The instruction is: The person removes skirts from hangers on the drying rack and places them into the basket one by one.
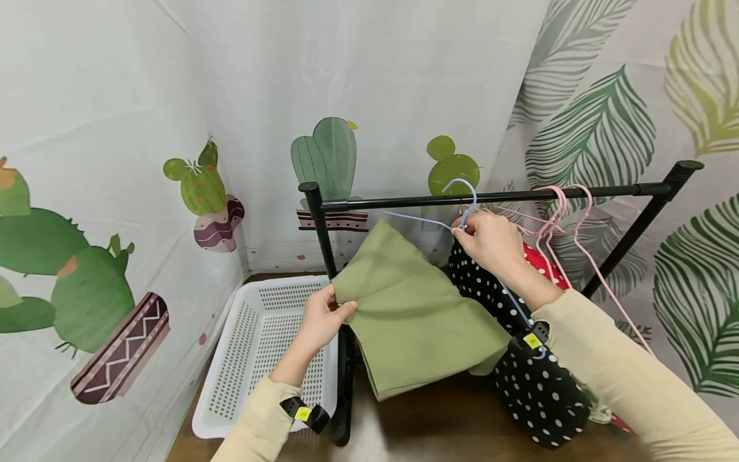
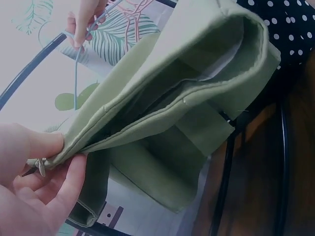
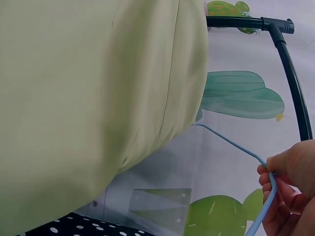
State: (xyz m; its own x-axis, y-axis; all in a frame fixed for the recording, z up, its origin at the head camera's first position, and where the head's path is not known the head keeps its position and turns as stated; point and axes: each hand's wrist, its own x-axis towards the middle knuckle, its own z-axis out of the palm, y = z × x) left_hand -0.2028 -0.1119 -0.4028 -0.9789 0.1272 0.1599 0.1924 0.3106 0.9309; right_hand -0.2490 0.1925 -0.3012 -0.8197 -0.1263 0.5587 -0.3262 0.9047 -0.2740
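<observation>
An olive-green garment (image 1: 412, 308) hangs in folds before the rack. My left hand (image 1: 326, 317) pinches its upper left edge between thumb and fingers. In the left wrist view the garment (image 2: 162, 98) gapes open like a waistband, and a small metal piece (image 2: 41, 167) shows by the fingertips. My right hand (image 1: 491, 240) grips a light-blue clothes hanger (image 1: 418, 219) just below its hook, beside the black rail (image 1: 404, 201). One arm of the hanger (image 3: 231, 140) runs to the garment's edge in the right wrist view; whether it lies inside or behind is hidden.
Several pink hangers (image 1: 583, 224) hang at the rail's right end. Below them are black polka-dot cloth (image 1: 539, 404) and red dotted cloth (image 1: 543, 263). A white perforated basket (image 1: 231, 359) stands left of the rack post (image 1: 340, 385) on the brown wooden surface (image 1: 416, 423).
</observation>
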